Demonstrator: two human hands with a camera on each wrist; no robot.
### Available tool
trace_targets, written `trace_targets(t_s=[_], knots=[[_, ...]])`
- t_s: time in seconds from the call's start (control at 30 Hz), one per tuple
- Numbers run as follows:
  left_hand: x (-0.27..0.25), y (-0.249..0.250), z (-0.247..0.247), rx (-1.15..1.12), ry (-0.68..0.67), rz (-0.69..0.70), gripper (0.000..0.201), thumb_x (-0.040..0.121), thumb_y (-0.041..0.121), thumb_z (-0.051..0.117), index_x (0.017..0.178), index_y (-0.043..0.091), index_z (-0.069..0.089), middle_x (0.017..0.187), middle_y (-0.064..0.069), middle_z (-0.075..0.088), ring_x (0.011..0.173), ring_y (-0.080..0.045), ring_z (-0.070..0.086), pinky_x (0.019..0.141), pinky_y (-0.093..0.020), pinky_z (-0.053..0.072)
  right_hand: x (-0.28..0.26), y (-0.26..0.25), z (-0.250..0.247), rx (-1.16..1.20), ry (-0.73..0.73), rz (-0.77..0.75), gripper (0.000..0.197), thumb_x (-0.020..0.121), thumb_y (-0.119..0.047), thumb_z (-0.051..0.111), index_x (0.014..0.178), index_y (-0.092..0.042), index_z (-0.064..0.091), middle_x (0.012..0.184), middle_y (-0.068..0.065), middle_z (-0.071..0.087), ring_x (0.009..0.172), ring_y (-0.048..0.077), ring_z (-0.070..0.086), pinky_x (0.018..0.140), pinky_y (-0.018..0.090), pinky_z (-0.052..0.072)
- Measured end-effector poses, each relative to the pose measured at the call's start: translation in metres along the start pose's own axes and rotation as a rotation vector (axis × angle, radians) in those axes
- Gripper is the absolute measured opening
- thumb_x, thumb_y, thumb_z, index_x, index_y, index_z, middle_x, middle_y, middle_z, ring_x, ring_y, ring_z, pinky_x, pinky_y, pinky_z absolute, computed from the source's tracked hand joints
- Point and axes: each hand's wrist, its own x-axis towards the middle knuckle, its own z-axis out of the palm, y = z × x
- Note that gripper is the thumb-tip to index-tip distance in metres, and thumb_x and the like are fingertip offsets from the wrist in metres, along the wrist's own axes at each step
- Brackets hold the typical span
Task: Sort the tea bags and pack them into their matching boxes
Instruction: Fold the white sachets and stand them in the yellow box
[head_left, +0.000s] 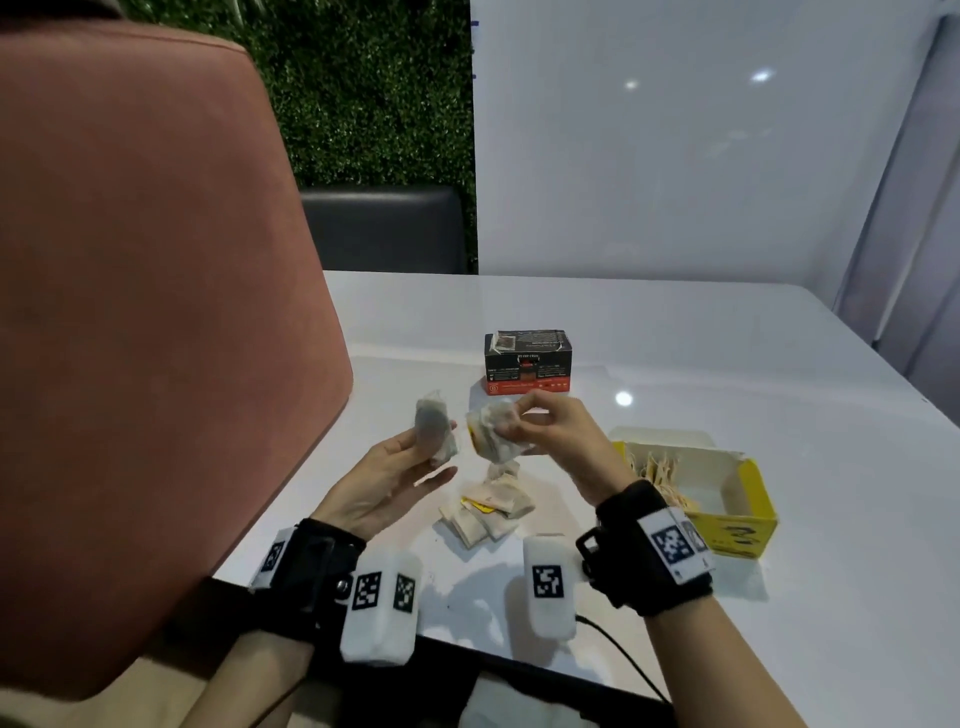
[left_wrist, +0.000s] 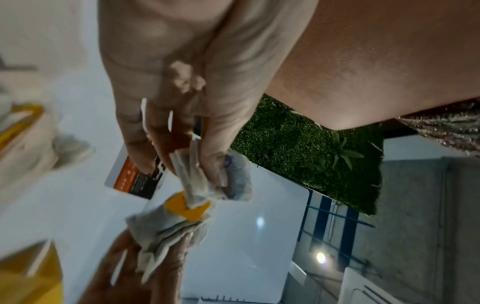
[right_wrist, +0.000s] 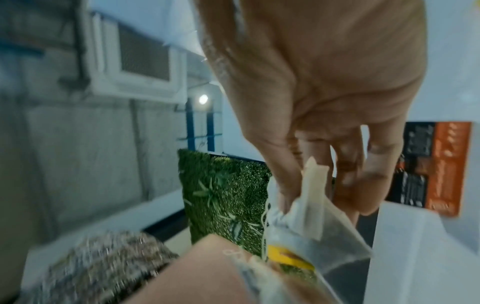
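Note:
Over the white table (head_left: 701, 364), my left hand (head_left: 395, 467) holds a dark-filled tea bag (head_left: 435, 428), gripped between thumb and fingers as the left wrist view shows (left_wrist: 233, 179). Just to its right my right hand (head_left: 545, 426) pinches a bunch of pale tea bags with a yellow tag (head_left: 491, 431) (right_wrist: 311, 236). Below both hands a small pile of loose tea bags (head_left: 488, 512) lies on the table. A black and red box (head_left: 527, 362) stands shut behind the hands. An open yellow box (head_left: 696, 493), holding several tea bags, sits to the right.
A pink chair back (head_left: 145, 338) fills the left side, close to my left arm. A dark chair (head_left: 384, 228) stands beyond the table's far edge, before a green hedge wall. A black cable (head_left: 623, 654) runs off the near table edge.

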Motion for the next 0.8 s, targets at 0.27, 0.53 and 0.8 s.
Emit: trace_targets(t_s=[0.27, 0.53, 0.8], knots=[[-0.011, -0.019, 0.015, -0.091, -0.073, -0.028, 0.048, 0.049, 0.02, 0.087, 0.09, 0.0, 0.073, 0.096, -0.014, 0.072, 0.088, -0.021, 0.07, 0.074, -0.03, 0.058, -0.023, 0.013, 0.005, 0.368, -0.008, 0.177, 0.006, 0.087, -0.006, 0.06, 0.083, -0.007, 0.056, 0.083, 0.012, 0.066, 0.072, 0.021, 0.066, 0.068, 0.03, 0.058], [-0.018, -0.029, 0.015, 0.048, 0.103, 0.044, 0.028, 0.073, 0.011, 0.062, 0.099, 0.0, 0.068, 0.094, -0.012, 0.073, 0.087, -0.019, 0.069, 0.087, -0.032, 0.055, -0.033, 0.018, 0.007, 0.291, 0.146, 0.177, 0.012, 0.091, -0.008, 0.057, 0.098, -0.002, 0.05, 0.095, 0.023, 0.066, 0.071, 0.031, 0.066, 0.057, 0.035, 0.06], [-0.022, -0.023, 0.018, -0.016, 0.132, -0.026, 0.017, 0.089, -0.001, 0.05, 0.094, -0.007, 0.065, 0.084, -0.013, 0.073, 0.076, -0.014, 0.071, 0.069, -0.02, 0.058, -0.038, 0.015, 0.008, -0.005, 0.146, 0.007, 0.02, 0.081, 0.008, 0.061, 0.1, 0.003, 0.056, 0.099, 0.017, 0.062, 0.073, 0.025, 0.069, 0.061, 0.023, 0.057]])
